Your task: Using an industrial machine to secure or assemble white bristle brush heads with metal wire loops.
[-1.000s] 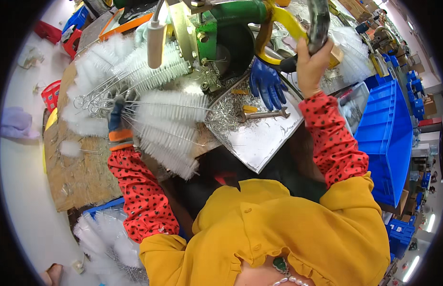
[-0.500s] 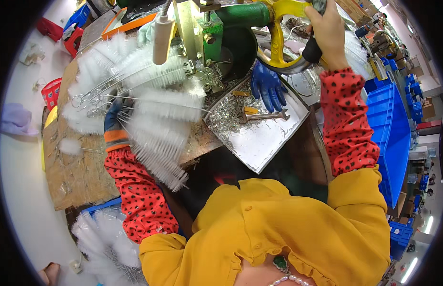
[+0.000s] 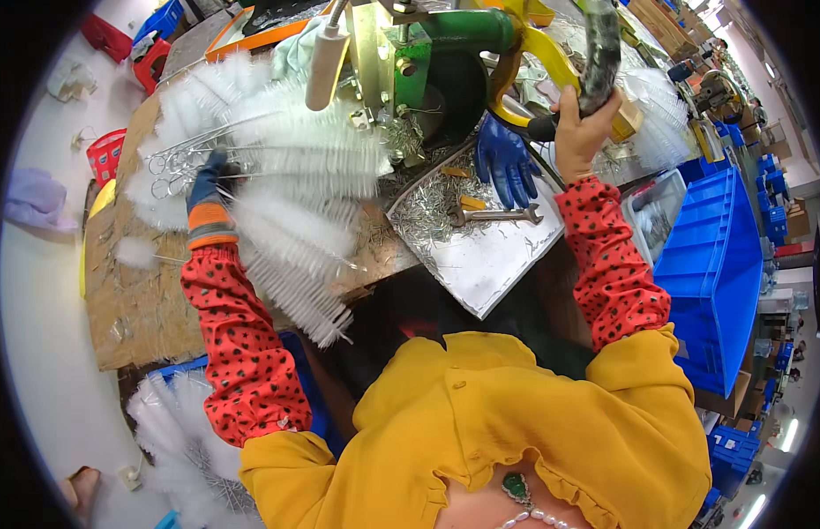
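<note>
The left hand (image 3: 207, 189), in a dark glove with an orange cuff, was at about 9 o'clock, its grip closed around the wire handles of white bottle brushes (image 3: 286, 167). The brushes fanned out over the brown desk (image 3: 127, 300), and some stuck out past its near edge at 7 o'clock. The right hand (image 3: 586, 123), bare, was up at 1 o'clock, its grip wrapped tight around the dark handle (image 3: 599, 53) of a lever on the green machine (image 3: 445, 44). Just beside it at 12 o'clock lay a blue glove (image 3: 507, 159) and a wrench (image 3: 494, 214) on a shiny metal sheet (image 3: 498, 264). The sheet's corner poked out over the dark gap near the body. A big blue crate (image 3: 718, 264) stood close at 3 o'clock. More brushes lay on the pale floor (image 3: 39, 353) at 7 o'clock.
</note>
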The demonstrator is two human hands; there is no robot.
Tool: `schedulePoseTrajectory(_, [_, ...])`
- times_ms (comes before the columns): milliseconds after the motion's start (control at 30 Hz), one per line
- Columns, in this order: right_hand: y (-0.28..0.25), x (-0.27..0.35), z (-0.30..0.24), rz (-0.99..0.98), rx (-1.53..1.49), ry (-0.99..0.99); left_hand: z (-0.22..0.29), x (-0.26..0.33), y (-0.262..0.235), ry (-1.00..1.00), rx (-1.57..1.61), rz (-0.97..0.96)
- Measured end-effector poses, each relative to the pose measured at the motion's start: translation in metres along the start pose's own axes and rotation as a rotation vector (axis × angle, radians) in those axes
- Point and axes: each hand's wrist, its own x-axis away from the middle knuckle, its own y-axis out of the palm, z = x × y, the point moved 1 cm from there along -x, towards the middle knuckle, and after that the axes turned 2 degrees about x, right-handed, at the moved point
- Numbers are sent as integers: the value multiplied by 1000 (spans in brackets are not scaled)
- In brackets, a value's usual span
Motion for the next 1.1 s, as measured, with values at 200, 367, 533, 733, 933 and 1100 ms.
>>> schedulePoseTrajectory(200, [-5,-2,-18,-82,77,-6,-18,6,14,86,210,414])
schedulePoseTrajectory(367, [-13,-54,-59,-261,177,14,-12,21,34,89,170,772])
schedulePoseTrajectory(533, [4,-131,-97,-406,560,-139,-3,29,49,100,90,799])
schedulePoseTrajectory(733, [43,-196,-88,-781,453,-6,-4,28,51,101,80,799])
schedulePoseTrajectory(933, [-3,-98,-71,-396,273,-115,-8,15,46,34,-19,943])
schedulePoseTrajectory(1100, [2,3,-4,82,-114,-115,-11,9,40,79,-79,794])
